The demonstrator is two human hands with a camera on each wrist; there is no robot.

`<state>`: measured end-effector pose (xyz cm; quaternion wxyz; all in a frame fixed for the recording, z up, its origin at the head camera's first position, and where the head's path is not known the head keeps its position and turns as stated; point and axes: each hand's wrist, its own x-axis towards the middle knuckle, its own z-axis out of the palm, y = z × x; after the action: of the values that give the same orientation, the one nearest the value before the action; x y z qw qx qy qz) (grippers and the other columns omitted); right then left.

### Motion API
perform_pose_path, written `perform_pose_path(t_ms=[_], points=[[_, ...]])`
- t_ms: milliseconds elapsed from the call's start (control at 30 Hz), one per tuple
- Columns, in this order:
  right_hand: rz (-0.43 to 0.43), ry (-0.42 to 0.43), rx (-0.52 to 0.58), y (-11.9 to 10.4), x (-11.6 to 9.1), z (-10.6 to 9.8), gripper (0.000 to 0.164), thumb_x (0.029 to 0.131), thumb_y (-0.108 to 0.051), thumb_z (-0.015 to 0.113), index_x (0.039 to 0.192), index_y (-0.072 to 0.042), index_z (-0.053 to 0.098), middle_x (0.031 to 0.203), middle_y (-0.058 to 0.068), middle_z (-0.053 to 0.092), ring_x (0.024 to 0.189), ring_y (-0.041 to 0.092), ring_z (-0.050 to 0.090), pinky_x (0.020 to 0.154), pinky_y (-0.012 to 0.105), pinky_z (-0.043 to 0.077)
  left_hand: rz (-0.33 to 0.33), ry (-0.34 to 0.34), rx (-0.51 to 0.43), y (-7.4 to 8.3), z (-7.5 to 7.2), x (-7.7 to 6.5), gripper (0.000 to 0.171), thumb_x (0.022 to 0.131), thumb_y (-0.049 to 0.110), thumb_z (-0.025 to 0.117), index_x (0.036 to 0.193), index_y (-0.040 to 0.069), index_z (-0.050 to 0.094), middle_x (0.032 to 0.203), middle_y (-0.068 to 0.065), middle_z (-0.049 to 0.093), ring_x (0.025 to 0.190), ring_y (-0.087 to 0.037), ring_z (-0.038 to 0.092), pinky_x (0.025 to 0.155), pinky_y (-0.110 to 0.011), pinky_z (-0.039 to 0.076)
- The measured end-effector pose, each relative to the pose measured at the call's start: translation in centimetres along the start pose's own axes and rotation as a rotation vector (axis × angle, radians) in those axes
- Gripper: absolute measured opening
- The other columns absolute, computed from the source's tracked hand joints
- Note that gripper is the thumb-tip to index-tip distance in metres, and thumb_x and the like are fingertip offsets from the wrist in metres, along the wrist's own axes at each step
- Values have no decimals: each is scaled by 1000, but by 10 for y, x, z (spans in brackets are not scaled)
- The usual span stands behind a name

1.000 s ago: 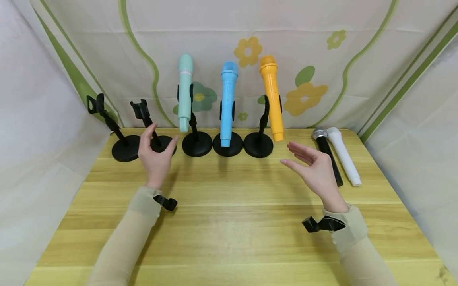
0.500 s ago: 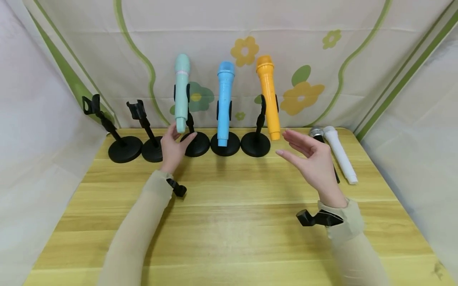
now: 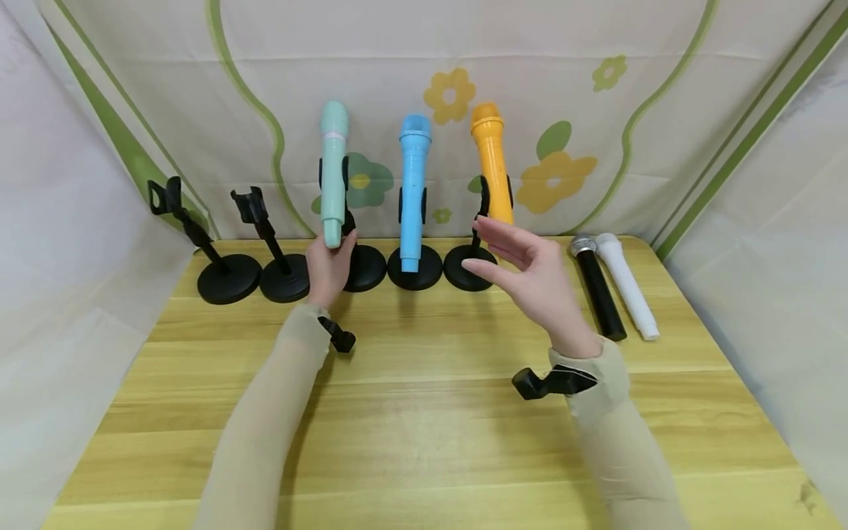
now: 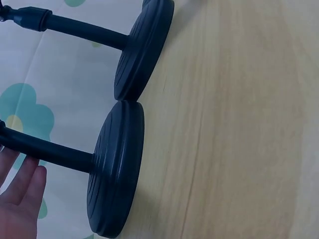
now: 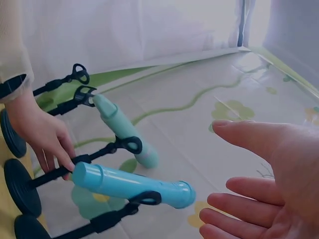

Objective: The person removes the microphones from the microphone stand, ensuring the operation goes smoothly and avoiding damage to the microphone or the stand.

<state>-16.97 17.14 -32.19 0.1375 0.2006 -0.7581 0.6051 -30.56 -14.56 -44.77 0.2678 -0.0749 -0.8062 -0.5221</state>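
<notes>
My left hand (image 3: 327, 271) is at the pole of the stand that bears the mint-green microphone (image 3: 334, 169). In the right wrist view, its thumb and fingers hold that microphone stand (image 5: 50, 177) below the clip. The left wrist view shows fingers (image 4: 31, 186) reaching behind the pole, above the round base (image 4: 117, 169). My right hand (image 3: 530, 280) hovers with fingers extended and thumb apart, holding nothing. It overlaps the lower end of the orange microphone (image 3: 490, 151) in the head view. Between the hands, a light-blue microphone (image 3: 414, 191) leans in its stand.
Two black stands with bare clips, one outer (image 3: 228, 278) and one inner (image 3: 285, 278), stand at the left. A black microphone (image 3: 598, 291) and a white microphone (image 3: 628, 285) lie at the right of the wooden table (image 3: 424, 427). A flowered cloth (image 3: 530, 44) hangs behind.
My left hand has moved right from the bare inner stand to the mint-green microphone's stand and taken hold of its pole. My right hand has moved left, in front of the orange microphone.
</notes>
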Motion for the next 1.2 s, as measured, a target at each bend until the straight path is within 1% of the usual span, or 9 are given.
perform_pose_path(t_ms=[167, 300, 567, 700, 800, 867, 933, 1033, 1200], points=[[49, -72, 43, 1, 12, 16, 57, 87, -16, 85, 139, -10, 63, 135, 2, 65, 126, 18, 59, 105, 33, 48, -13, -10, -7, 1, -1, 2, 48, 101, 36, 67, 70, 10, 41, 57, -5, 33, 52, -24, 33, 55, -34, 29], [81, -113, 75, 0, 19, 26, 60, 87, -16, 85, 141, -6, 61, 138, 6, 62, 127, 18, 58, 106, 35, 47, -5, 18, 17, 0, -3, 3, 53, 100, 31, 70, 67, 11, 34, 58, -6, 27, 53, -26, 29, 57, -34, 27], [103, -122, 92, 5, 23, 33, 59, 87, -14, 84, 141, -6, 61, 137, 5, 63, 126, 17, 59, 108, 42, 46, 8, 86, 34, 4, -8, -4, 48, 96, 35, 74, 69, 14, 41, 58, 4, 34, 53, -13, 35, 55, -30, 32], [106, -125, 104, 7, 22, 34, 58, 88, -13, 84, 141, -5, 61, 137, 5, 63, 127, 19, 59, 106, 37, 47, 47, 118, 34, 9, -14, -9, 54, 95, 34, 75, 67, 11, 35, 57, -3, 24, 50, -18, 26, 54, -32, 26], [104, -127, 106, 7, 21, 35, 57, 88, -14, 83, 140, -7, 61, 137, 5, 63, 128, 22, 58, 106, 35, 48, 51, 125, 28, 15, -19, -15, 44, 95, 36, 76, 68, 10, 51, 56, -3, 47, 52, -16, 47, 54, -28, 38], [100, -129, 106, 7, 21, 36, 57, 88, -15, 83, 140, -7, 61, 137, 6, 63, 128, 24, 58, 106, 36, 47, 54, 114, 26, 19, -22, -19, 34, 94, 36, 76, 76, 9, 64, 67, -4, 64, 62, -16, 62, 61, -27, 50], [99, -133, 106, 6, 20, 36, 57, 88, -16, 83, 140, -7, 61, 138, 7, 63, 128, 23, 58, 106, 37, 47, 61, 99, 13, 24, -26, -23, 27, 94, 34, 77, 88, 8, 73, 83, -5, 74, 76, -18, 71, 69, -30, 57], [102, -140, 106, 5, 19, 36, 58, 89, -16, 83, 141, -5, 60, 138, 8, 62, 128, 22, 58, 107, 38, 47, 76, 69, -21, 29, -30, -31, 22, 92, 27, 80, 101, 7, 78, 94, -6, 77, 83, -20, 73, 74, -30, 60], [107, -149, 102, 2, 15, 38, 58, 89, -16, 83, 141, -7, 60, 137, 7, 63, 126, 16, 59, 106, 38, 47, 125, 45, -79, 42, -35, -46, 21, 88, 14, 83, 108, 7, 78, 96, -7, 77, 85, -14, 73, 74, -18, 56]])
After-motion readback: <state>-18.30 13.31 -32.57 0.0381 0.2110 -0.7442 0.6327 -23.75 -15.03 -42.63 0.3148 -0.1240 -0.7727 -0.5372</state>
